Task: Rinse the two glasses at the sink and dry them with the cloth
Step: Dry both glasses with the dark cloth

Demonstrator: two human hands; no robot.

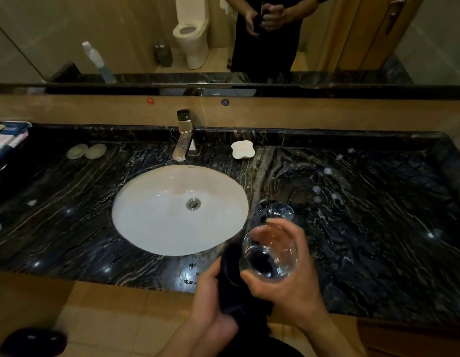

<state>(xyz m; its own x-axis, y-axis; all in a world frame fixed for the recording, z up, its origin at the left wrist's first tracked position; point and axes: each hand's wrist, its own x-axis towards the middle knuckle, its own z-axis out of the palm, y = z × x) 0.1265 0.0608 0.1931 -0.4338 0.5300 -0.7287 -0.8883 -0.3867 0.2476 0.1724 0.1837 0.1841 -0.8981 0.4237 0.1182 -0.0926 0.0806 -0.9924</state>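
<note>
My right hand point(288, 284) grips a clear glass point(271, 253) over the counter's front edge, its mouth tilted toward me. A dark cloth point(232, 287) hangs from my left hand point(210, 300), which holds it right beside the glass; part of the cloth shows dark through the glass. A second clear glass point(280, 211) stands upright on the black marble counter point(365, 215), just behind the held one and right of the white oval sink point(151, 222).
A chrome tap point(183, 136) stands behind the sink, with a white soap dish point(243, 149) to its right. Two round coasters point(86, 151) lie at the back left, and boxes point(7, 140) sit at the far left. A mirror point(120, 34) runs along the back.
</note>
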